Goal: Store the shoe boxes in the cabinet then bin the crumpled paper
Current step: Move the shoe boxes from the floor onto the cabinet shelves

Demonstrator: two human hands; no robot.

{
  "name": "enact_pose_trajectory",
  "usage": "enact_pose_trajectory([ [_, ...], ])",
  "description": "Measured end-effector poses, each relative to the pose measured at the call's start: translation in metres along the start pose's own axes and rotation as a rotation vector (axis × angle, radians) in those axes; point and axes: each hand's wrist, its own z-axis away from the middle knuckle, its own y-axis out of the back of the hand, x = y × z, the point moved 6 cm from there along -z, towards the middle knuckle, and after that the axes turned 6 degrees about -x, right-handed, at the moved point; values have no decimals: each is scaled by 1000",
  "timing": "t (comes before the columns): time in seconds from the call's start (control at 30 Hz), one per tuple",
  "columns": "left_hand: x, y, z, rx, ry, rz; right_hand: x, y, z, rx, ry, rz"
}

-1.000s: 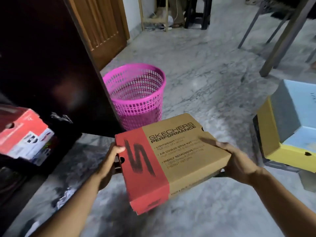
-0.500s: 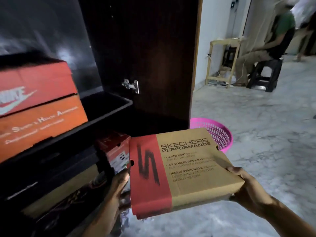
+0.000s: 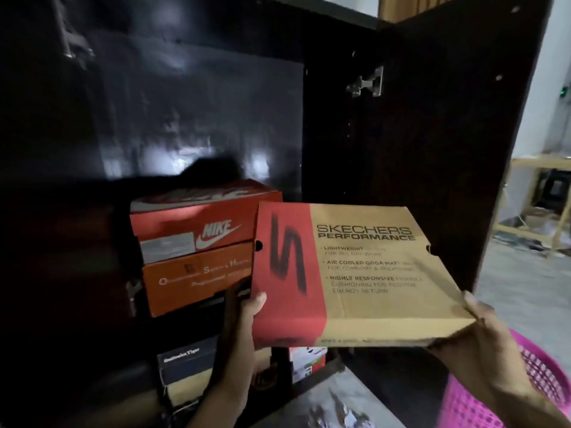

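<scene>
Head view. A brown and red shoe box [image 3: 349, 273] is held level in front of the open cabinet [image 3: 185, 103], lid up, its printed face toward the camera. The left hand [image 3: 247, 316] is closed on the box's red end at 9 o'clock, thumb on the lid and fingers hidden beneath. The right hand [image 3: 475, 341] is closed on the near corner at 4 o'clock, palm under the base. One hand at each end probably keeps the lid shut and the box flat for sliding onto a shelf.

At 10 o'clock from the held box, a red box [image 3: 197, 220] sits squarely on an orange box [image 3: 197, 276], short ends outward, likely so that labels can be read and depth is used. The held box is just beside this stack, not yet on any shelf. Lower shelves at 7 o'clock hold a dark box [image 3: 185, 362] and others too dim to tell.

The cabinet door [image 3: 432, 134] stands swung open at 1 o'clock. A pink basket [image 3: 500, 396] waits at 5 o'clock on the floor, seemingly for the paper; whitish scraps on the floor [image 3: 333, 412] at 6 o'clock are too blurred to identify.
</scene>
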Motion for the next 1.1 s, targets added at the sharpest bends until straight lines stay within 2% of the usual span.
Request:
enact_pose_trajectory([
  [0.1,52,5,-12,147,-183,-21,-19,-41,-27,-145,135,98],
  [0.2,97,8,-22,204,-335,-46,-32,-90,-55,-282,189,318],
  [0.33,138,24,-42,287,-437,-85,-40,-151,-104,-334,175,378],
  [0.53,155,63,-82,564,-491,-192,-6,-206,-184,-397,79,384],
  [0.67,164,75,-86,683,-454,-268,13,-221,-219,-302,60,436],
  [0.8,156,85,-98,779,-492,-315,21,-235,-235,-62,120,566],
  [0.93,150,87,-99,923,-406,-392,25,-257,-238,189,192,789],
  [1.0,146,87,-96,968,-409,-394,29,-266,-242,222,189,890],
  [1.1,141,90,-102,941,-458,-411,42,-276,-258,111,164,981],
])
